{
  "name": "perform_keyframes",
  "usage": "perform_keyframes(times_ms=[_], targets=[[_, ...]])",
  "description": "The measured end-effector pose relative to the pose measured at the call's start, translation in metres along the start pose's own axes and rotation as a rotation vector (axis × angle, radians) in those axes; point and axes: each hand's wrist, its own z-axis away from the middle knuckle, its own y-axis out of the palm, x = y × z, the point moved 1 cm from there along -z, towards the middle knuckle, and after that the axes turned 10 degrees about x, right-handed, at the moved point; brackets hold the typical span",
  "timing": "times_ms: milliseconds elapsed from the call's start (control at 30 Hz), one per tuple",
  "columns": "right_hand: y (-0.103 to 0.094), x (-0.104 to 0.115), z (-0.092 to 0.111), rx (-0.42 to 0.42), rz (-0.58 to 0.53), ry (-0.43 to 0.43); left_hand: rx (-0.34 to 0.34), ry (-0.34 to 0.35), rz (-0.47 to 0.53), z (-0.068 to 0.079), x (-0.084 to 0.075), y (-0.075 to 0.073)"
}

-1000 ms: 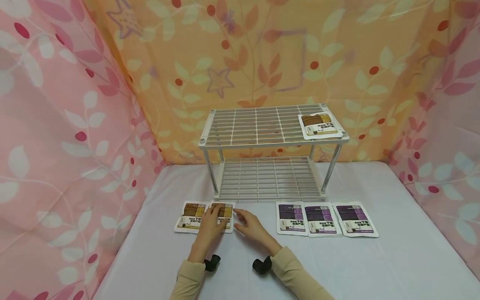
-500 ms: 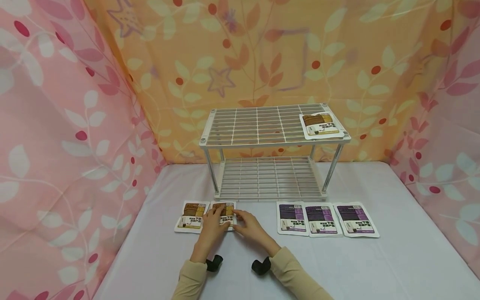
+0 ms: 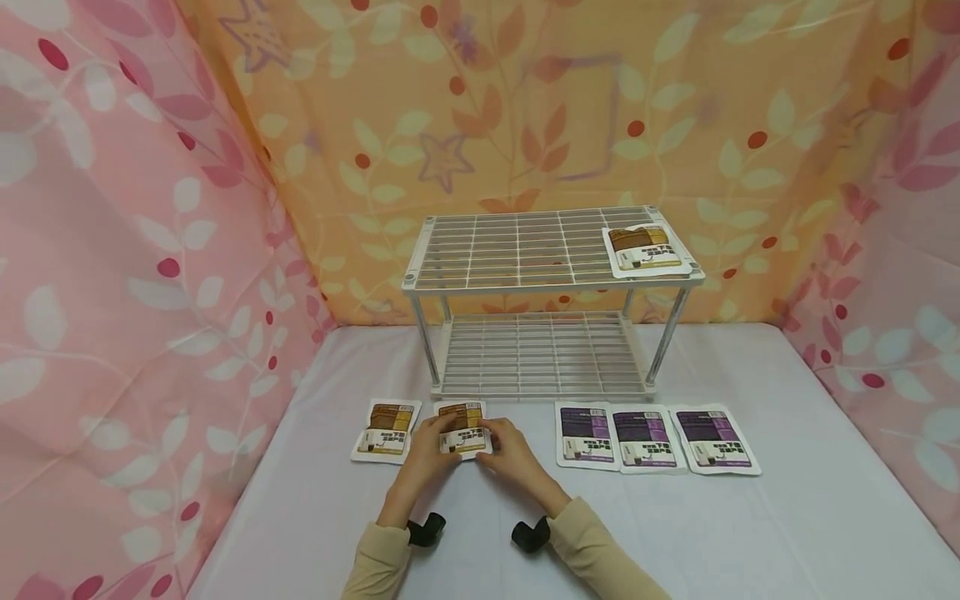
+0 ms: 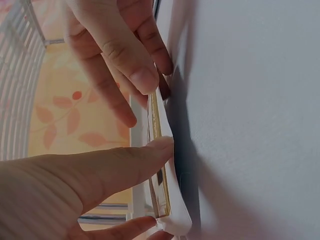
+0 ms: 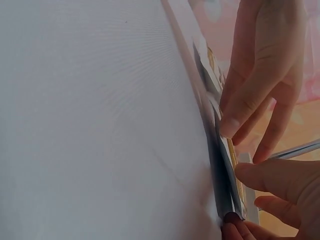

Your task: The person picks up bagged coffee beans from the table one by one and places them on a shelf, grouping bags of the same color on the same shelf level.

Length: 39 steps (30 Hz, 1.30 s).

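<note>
Head view, left hand [image 3: 424, 448] hiding packet [image 3: 468, 428] edge

Black Chinese characters noted on the brown-and-yellow packets [image 3: 467, 427] and the purple packets [image 3: 648, 438]; too small for us to read with certainty.

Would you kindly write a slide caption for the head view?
Left hand and right hand hold a brown-printed pouch before a white rack, three purple-printed pouches lying to the right.
</note>
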Motion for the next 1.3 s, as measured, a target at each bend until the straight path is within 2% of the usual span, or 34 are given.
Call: perform_keyframes(times_ms=[100, 267, 500, 700, 933, 1233, 1300], targets=[[-0.004, 0.0, 0.004, -0.014, 0.008, 0.022, 0.022, 0.037, -0.004, 0.0, -0.002, 0.002], [-0.01, 0.001, 0.009, -0.02, 0.031, 0.038, 0.038, 0.058, 0.018, 0.0, -0.006, 0.004], [-0.013, -0.001, 0.017, -0.017, 0.034, 0.047, 0.024, 0.097, 0.032, 0.003, -0.012, 0.007], [-0.018, -0.001, 0.023, -0.042, 0.011, 0.041, 0.022, 0.064, 0.074, 0.006, -0.013, 0.011], [-0.025, 0.002, 0.029, -0.084, -0.04, 0.031, -0.03, 0.035, 0.095, 0.005, -0.018, 0.015], [-0.037, -0.001, 0.034, -0.177, -0.015, -0.003, -0.128, 0.06, 0.146, -0.001, -0.03, 0.023], [-0.041, 0.0, 0.036, -0.199, -0.009, -0.019, -0.151, 0.086, 0.158, -0.003, -0.034, 0.024]])
